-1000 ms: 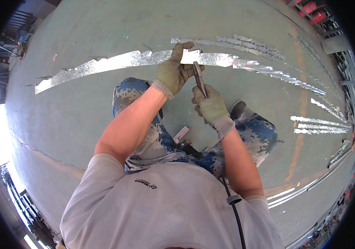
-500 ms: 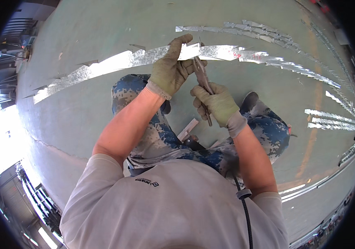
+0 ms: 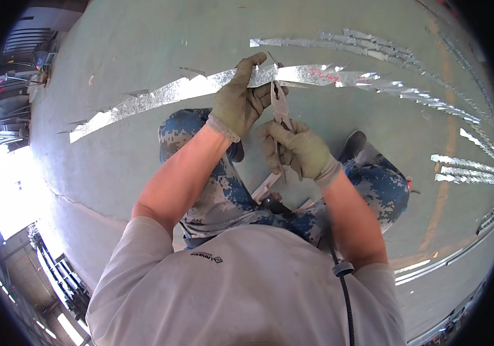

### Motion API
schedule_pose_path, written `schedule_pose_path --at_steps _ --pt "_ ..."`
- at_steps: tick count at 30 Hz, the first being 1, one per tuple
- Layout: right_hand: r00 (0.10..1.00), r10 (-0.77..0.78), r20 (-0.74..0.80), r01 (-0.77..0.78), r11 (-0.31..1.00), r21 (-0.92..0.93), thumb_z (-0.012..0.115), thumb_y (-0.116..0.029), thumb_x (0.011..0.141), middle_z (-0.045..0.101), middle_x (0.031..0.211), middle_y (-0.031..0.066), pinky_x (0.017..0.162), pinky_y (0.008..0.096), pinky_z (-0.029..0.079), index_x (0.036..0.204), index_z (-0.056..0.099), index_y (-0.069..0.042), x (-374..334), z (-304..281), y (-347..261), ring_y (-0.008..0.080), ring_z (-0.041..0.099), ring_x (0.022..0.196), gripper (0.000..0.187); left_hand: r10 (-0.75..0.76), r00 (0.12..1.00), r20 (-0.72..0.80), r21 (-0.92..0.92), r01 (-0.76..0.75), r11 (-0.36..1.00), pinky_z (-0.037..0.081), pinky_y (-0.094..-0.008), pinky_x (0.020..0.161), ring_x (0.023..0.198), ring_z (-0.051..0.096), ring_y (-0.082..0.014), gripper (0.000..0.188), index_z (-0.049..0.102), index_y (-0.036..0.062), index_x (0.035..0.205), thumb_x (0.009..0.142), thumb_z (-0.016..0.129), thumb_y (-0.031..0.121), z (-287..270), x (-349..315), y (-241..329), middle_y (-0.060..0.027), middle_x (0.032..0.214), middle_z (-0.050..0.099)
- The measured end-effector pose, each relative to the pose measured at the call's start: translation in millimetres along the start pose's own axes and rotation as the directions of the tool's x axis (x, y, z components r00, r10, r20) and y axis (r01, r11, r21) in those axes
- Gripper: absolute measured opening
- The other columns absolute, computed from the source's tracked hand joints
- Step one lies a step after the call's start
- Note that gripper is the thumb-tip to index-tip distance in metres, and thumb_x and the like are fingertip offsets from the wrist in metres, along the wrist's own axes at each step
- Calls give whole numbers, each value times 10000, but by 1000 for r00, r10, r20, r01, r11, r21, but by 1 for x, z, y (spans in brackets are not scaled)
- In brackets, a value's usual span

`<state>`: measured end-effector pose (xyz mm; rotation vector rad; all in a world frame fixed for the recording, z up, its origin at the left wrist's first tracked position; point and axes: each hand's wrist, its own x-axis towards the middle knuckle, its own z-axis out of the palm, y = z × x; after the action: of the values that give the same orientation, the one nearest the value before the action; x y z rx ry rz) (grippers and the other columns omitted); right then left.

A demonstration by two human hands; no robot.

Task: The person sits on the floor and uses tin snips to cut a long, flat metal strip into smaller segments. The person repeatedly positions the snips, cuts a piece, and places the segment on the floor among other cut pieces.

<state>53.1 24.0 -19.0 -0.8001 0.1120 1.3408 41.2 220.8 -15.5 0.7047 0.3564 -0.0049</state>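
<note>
A long, shiny galvanized metal strip (image 3: 169, 92) with triangular tabs bent out along its edges runs across in front of me. Its right part bears red marks. My gloved left hand (image 3: 235, 104) is closed around the strip near its middle, thumb on the far side. In my gloved right hand (image 3: 304, 149) is a pair of pliers (image 3: 280, 106), gripped by the handles. The pliers' head points away from me, close to the strip's near edge beside my left fingers. Whether the jaws touch the metal, I cannot tell.
More tabbed strips (image 3: 368, 46) lie on the green floor (image 3: 137, 34) beyond, and short ones (image 3: 465, 170) at the right. Between my legs, in camouflage trousers (image 3: 218, 190), are a pale bar (image 3: 265, 187) and a dark object (image 3: 276, 203). Racks (image 3: 56, 277) stand at the left.
The strip has shifted to the right through my view. The pliers have turned more upright, and my right hand has moved slightly left. Both hands keep their hold.
</note>
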Motion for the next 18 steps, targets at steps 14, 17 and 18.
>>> schedule_pose_path --at_steps 14,17,18 --pt "915 -215 -342 55 905 -422 585 -377 1075 705 1042 114 712 341 565 1297 601 -13 -13 18 8 178 683 809 427 37 999 -33 -59 -39 997 583 -461 1040 1169 684 -387 475 474 -7 1416 1112 498 356 9 1 -1 -259 1331 624" --pt "895 -237 -379 33 880 -473 576 -371 1073 706 1020 119 693 343 555 1272 604 -12 -10 22 8 177 679 798 412 32 999 -33 -44 -34 998 583 -452 1042 1161 686 -384 444 487 -6 1398 1115 499 336 11 1 0 -253 1326 629" --pt "890 -241 -386 26 874 -484 575 -368 1071 707 1008 121 686 343 551 1265 605 -11 -9 23 8 176 677 793 407 31 999 -34 -47 -33 998 584 -452 1041 1160 687 -380 440 486 -4 1400 1117 497 332 11 1 -1 -251 1325 631"
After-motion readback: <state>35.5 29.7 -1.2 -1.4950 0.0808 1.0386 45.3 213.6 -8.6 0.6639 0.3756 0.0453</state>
